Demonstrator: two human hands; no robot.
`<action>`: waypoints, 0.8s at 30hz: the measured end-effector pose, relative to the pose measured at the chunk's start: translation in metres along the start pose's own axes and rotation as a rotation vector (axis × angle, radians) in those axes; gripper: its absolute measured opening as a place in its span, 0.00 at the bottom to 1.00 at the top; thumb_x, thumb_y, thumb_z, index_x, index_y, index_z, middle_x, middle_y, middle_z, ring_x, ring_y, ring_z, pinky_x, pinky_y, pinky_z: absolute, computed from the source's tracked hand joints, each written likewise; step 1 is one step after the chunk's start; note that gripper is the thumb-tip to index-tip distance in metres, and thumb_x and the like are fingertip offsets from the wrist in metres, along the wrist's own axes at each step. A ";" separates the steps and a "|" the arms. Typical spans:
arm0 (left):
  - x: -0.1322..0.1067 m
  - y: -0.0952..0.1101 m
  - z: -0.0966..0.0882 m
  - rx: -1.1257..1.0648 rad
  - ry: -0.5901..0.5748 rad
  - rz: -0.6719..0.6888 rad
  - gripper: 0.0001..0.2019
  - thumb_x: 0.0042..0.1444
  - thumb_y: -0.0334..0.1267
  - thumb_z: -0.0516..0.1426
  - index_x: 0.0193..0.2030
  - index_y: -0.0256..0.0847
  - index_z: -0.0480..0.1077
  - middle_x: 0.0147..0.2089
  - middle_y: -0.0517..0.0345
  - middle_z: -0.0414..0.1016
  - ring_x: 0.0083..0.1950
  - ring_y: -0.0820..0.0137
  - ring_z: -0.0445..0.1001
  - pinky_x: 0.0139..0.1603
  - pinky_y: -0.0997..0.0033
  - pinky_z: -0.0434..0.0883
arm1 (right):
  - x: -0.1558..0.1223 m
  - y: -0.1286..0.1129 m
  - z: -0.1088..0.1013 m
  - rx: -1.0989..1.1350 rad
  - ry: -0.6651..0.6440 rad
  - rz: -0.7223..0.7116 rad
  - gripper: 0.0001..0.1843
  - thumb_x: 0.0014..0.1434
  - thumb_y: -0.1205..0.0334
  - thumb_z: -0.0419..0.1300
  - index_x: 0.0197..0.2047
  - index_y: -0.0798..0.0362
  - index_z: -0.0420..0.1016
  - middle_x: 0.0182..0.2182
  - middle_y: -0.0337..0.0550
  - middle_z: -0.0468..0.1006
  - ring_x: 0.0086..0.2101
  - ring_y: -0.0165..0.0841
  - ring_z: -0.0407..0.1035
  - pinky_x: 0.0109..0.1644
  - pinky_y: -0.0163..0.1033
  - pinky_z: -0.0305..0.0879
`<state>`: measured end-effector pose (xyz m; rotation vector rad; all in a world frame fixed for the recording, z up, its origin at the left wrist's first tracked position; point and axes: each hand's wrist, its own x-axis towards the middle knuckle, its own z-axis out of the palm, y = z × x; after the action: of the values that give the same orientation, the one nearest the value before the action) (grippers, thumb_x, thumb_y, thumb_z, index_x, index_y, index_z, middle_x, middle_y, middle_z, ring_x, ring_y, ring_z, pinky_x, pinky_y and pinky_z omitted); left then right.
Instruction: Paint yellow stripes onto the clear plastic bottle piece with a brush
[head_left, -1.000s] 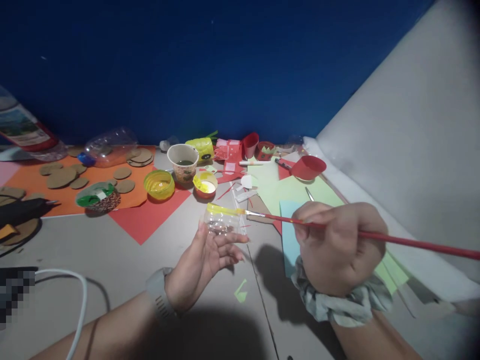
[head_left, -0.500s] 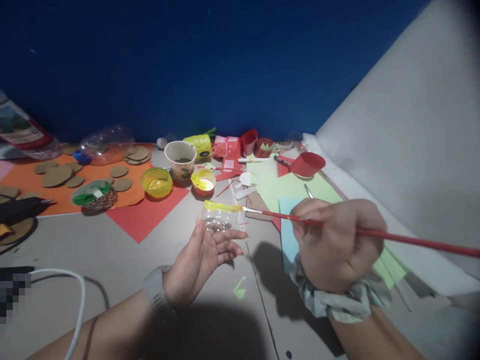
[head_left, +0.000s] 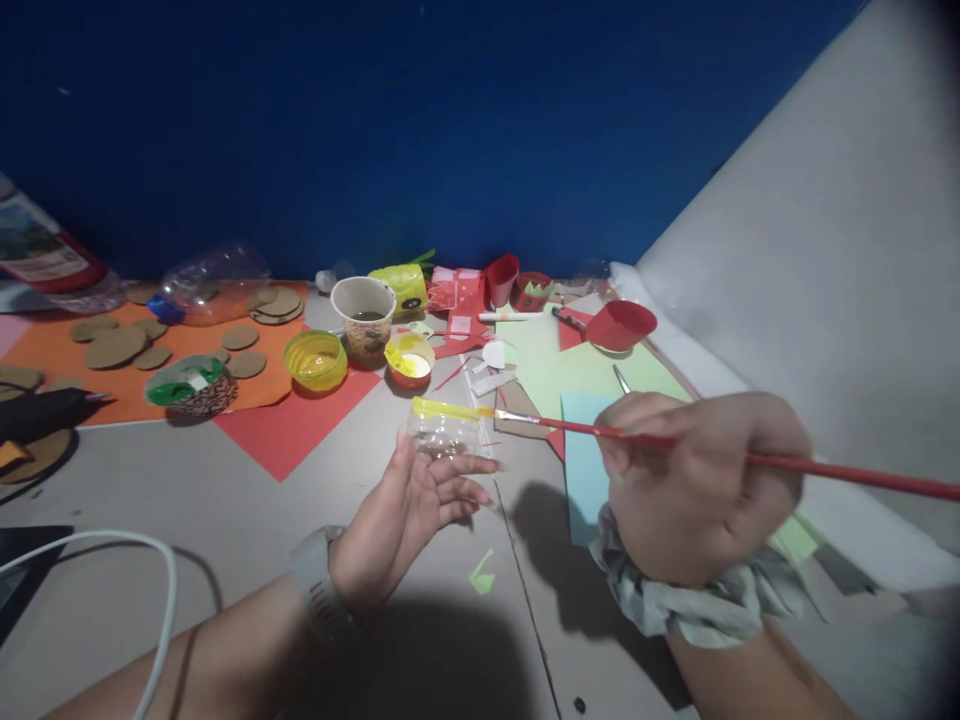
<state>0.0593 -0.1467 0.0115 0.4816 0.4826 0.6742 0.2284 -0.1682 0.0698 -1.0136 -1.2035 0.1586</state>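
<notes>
A plain dark blue wall (head_left: 420,130) filled everything past my hands, and the smooth grey tabletop (head_left: 337,475) ran underneath them. Out beyond my left hand, off to its left, I had a big orange paper sheet (head_left: 187,340), and a pale green paper sheet (head_left: 555,365) lay just beyond my right. My right hand (head_left: 697,480) was curled in a closed grip, and my left hand (head_left: 409,515) had its palm turned up, fingers a bit apart. That right grip was on a long, thin red-handled paintbrush (head_left: 574,428), pointing left across to my other hand. Straight out past my left fingertips stood a patterned white paper cup (head_left: 367,342) with dark liquid in it, with a round see-through yellow bowl (head_left: 315,365) just left of it. The short clear plastic piece (head_left: 446,425) with a yellow-painted edge sat between my left thumb and fingers, the bristles right at the end of that yellow strip. A tiny light green paper scrap (head_left: 482,575) lay between my wrists.
</notes>
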 end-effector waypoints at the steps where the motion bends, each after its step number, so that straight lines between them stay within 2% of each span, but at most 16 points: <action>1: 0.000 0.000 0.000 -0.002 -0.005 0.002 0.29 0.60 0.60 0.43 0.41 0.34 0.71 0.45 0.45 0.76 0.38 0.67 0.73 0.42 0.67 0.67 | 0.000 0.000 0.001 0.011 0.003 -0.001 0.11 0.62 0.63 0.53 0.27 0.48 0.68 0.17 0.36 0.63 0.16 0.30 0.60 0.16 0.40 0.53; 4: 0.000 -0.001 -0.001 -0.007 -0.001 0.023 0.28 0.60 0.59 0.44 0.41 0.35 0.71 0.45 0.47 0.75 0.39 0.68 0.73 0.42 0.69 0.67 | 0.002 0.002 0.002 0.014 -0.013 0.029 0.11 0.62 0.62 0.53 0.29 0.48 0.71 0.20 0.38 0.67 0.17 0.30 0.61 0.17 0.41 0.55; 7: 0.001 -0.001 -0.001 -0.001 0.057 0.067 0.25 0.59 0.58 0.47 0.42 0.38 0.70 0.47 0.49 0.74 0.38 0.69 0.72 0.41 0.69 0.67 | 0.006 0.003 0.001 0.088 -0.032 0.054 0.09 0.62 0.60 0.55 0.31 0.49 0.73 0.22 0.39 0.69 0.20 0.31 0.63 0.20 0.41 0.59; 10: 0.002 -0.002 0.000 0.011 0.143 0.128 0.21 0.58 0.57 0.51 0.43 0.39 0.67 0.46 0.51 0.72 0.37 0.71 0.71 0.38 0.70 0.67 | 0.007 0.004 0.001 0.181 -0.098 0.172 0.02 0.59 0.63 0.58 0.34 0.48 0.72 0.25 0.38 0.72 0.23 0.30 0.67 0.22 0.39 0.65; 12: 0.001 -0.001 0.000 0.035 0.183 0.161 0.19 0.57 0.54 0.53 0.44 0.40 0.66 0.46 0.52 0.70 0.36 0.73 0.69 0.36 0.71 0.67 | 0.006 0.005 0.001 0.232 -0.136 0.259 0.02 0.59 0.66 0.59 0.36 0.48 0.70 0.25 0.36 0.73 0.24 0.30 0.69 0.24 0.38 0.69; 14: 0.000 -0.001 0.001 0.079 0.221 0.179 0.18 0.57 0.53 0.55 0.45 0.41 0.65 0.45 0.54 0.68 0.36 0.74 0.67 0.37 0.72 0.66 | 0.004 0.005 0.002 0.267 -0.159 0.283 0.02 0.60 0.66 0.57 0.36 0.49 0.68 0.24 0.34 0.74 0.23 0.29 0.70 0.24 0.36 0.70; 19: -0.002 -0.001 0.001 0.252 0.291 0.183 0.19 0.54 0.48 0.60 0.48 0.41 0.62 0.41 0.58 0.67 0.34 0.76 0.66 0.38 0.72 0.65 | -0.003 0.005 0.006 0.263 -0.142 0.225 0.05 0.62 0.67 0.55 0.34 0.49 0.65 0.21 0.33 0.74 0.18 0.29 0.69 0.21 0.36 0.68; 22: -0.001 -0.002 0.001 0.264 0.301 0.178 0.23 0.52 0.46 0.62 0.49 0.41 0.58 0.42 0.58 0.66 0.33 0.77 0.67 0.38 0.71 0.66 | -0.010 0.005 0.005 0.231 -0.137 0.106 0.05 0.60 0.69 0.56 0.35 0.49 0.67 0.21 0.34 0.74 0.20 0.31 0.70 0.23 0.40 0.70; 24: 0.000 -0.003 0.000 0.254 0.297 0.193 0.22 0.52 0.46 0.61 0.49 0.42 0.58 0.43 0.58 0.66 0.33 0.77 0.67 0.38 0.71 0.66 | -0.013 0.006 0.003 0.189 -0.178 0.015 0.06 0.58 0.71 0.56 0.36 0.50 0.68 0.22 0.36 0.74 0.21 0.32 0.71 0.24 0.41 0.70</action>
<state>0.0607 -0.1492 0.0102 0.6770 0.8147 0.8812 0.2233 -0.1711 0.0563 -0.8566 -1.3157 0.3744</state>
